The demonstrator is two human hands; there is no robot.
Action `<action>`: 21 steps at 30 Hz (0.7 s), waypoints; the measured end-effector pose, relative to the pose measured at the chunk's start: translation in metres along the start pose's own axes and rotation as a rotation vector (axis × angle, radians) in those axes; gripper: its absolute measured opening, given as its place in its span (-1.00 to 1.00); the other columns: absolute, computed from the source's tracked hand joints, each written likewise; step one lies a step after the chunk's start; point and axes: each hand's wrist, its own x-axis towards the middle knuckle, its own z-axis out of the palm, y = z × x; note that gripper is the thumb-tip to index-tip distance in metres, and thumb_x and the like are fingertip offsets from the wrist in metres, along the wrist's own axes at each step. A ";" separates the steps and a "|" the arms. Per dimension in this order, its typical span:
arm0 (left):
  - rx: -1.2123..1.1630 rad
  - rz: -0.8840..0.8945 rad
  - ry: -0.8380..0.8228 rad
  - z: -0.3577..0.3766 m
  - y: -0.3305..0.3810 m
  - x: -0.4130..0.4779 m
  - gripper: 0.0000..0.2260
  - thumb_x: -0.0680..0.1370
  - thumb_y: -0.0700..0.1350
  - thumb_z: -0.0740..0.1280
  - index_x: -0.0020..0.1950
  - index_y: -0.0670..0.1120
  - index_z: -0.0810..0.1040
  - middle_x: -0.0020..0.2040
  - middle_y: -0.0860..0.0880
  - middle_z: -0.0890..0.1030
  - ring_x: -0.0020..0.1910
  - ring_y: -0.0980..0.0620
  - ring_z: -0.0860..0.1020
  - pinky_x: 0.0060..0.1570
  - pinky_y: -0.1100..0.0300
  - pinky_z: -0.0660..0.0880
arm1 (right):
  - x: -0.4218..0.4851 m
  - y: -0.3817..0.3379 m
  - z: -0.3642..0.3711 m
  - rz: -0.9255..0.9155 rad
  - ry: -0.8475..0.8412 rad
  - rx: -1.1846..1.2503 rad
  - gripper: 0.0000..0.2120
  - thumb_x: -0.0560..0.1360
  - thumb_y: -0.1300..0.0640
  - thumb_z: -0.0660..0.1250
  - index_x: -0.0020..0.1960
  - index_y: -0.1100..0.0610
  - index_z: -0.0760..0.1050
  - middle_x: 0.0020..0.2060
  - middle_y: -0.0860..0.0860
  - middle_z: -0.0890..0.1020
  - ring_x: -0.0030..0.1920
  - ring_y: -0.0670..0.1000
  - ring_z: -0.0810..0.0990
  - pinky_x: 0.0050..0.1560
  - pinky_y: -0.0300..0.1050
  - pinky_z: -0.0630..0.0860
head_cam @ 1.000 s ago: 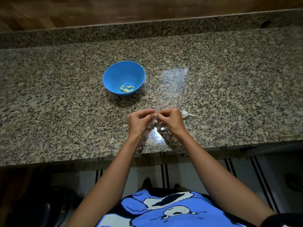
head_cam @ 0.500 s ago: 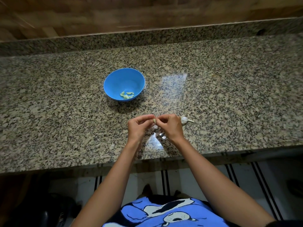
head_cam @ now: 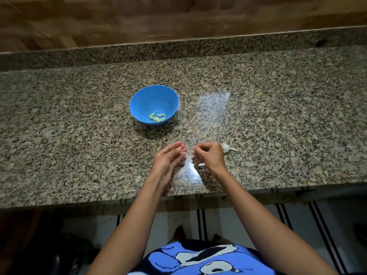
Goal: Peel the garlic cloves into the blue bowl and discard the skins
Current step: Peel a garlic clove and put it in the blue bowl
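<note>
The garlic bulb (head_cam: 226, 148), light and papery, best taken by its stiff stalk, lies at three o'clock of the right hand (head_cam: 210, 156), whose curled fingers perhaps pinch skin. The left hand (head_cam: 168, 158) is spread. The blue bowl (head_cam: 143, 100) holding peeled cloves (head_cam: 157, 117) sits at eleven o'clock.

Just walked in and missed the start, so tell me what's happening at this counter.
A person is peeling garlic at a granite counter. The left hand, blurred, has its fingers mostly straight. The right hand has its fingers curled, but whether they pinch anything is too small to tell. A few peeled cloves lie in the blue bowl. The garlic head lies on the counter just beyond the right hand.
</note>
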 end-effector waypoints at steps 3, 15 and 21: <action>0.323 0.235 0.205 -0.027 0.019 0.008 -0.70 0.46 -0.38 0.35 0.17 -0.21 0.56 0.02 -0.13 0.66 -0.09 0.01 0.66 -0.12 0.24 0.61 | 0.002 0.003 0.000 -0.011 0.034 -0.140 -0.79 0.48 0.26 0.31 -0.30 0.07 0.57 -0.39 -0.03 0.61 -0.38 -0.04 0.58 -0.28 -0.18 0.58; 0.932 0.514 0.340 -0.047 0.020 0.017 -0.47 0.53 -0.46 0.10 0.43 -0.04 0.36 0.38 -0.04 0.43 -0.33 0.18 0.55 -0.55 0.45 0.37 | 0.000 0.004 -0.006 0.026 0.049 -0.263 -0.83 0.49 0.29 0.32 0.06 0.20 0.60 -0.05 0.06 0.67 -0.15 0.02 0.64 -0.07 -0.11 0.61; 1.208 0.678 -0.024 -0.013 -0.029 0.000 -0.59 0.60 -0.32 0.13 0.43 -0.08 0.33 0.44 -0.02 0.34 0.36 0.21 0.35 0.32 0.35 0.28 | -0.006 0.018 -0.020 0.217 0.122 -0.008 -0.86 0.48 0.30 0.32 -0.01 0.20 0.62 -0.22 0.04 0.67 -0.34 -0.03 0.61 -0.25 -0.16 0.61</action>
